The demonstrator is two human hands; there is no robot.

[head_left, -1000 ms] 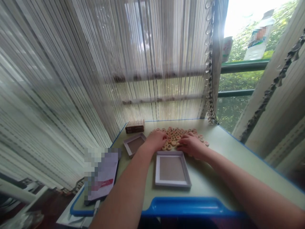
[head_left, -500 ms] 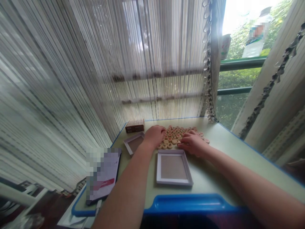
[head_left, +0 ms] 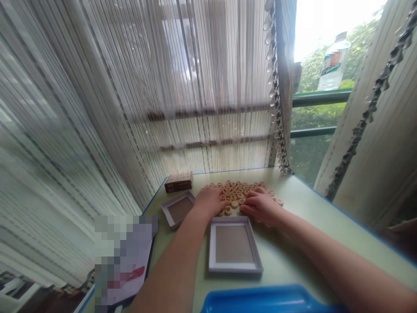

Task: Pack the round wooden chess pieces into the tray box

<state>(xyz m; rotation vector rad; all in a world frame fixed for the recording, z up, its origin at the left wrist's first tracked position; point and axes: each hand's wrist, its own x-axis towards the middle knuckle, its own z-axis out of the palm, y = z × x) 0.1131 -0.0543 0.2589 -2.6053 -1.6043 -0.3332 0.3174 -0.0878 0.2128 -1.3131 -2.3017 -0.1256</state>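
A spread of round wooden Chinese chess pieces (head_left: 239, 195), marked in red and dark, lies flat in a loose cluster on the pale table. My left hand (head_left: 211, 201) rests palm down over the cluster's left side, fingers out and touching pieces at its near left edge. On the other side, my right hand (head_left: 262, 206) lies over the right part, fingertips against pieces, several of them half hidden beneath it. Neither hand grips a piece that I can see. Just in front of the pieces sits a shallow white box tray (head_left: 212, 250) with a grey-brown bottom.
A second shallow box part (head_left: 167, 213) lies tilted left of my left hand, with a small brown box (head_left: 179, 181) behind it. A partly blurred phone or tablet (head_left: 137, 265) is at the table's left edge. A blue molded tray edge (head_left: 257, 299) is nearest me; string curtains hang behind.
The view has tipped upward slightly. My left hand has come nearer along the left edge of the pieces, its fingers now at the front. My right hand stays about where it was.
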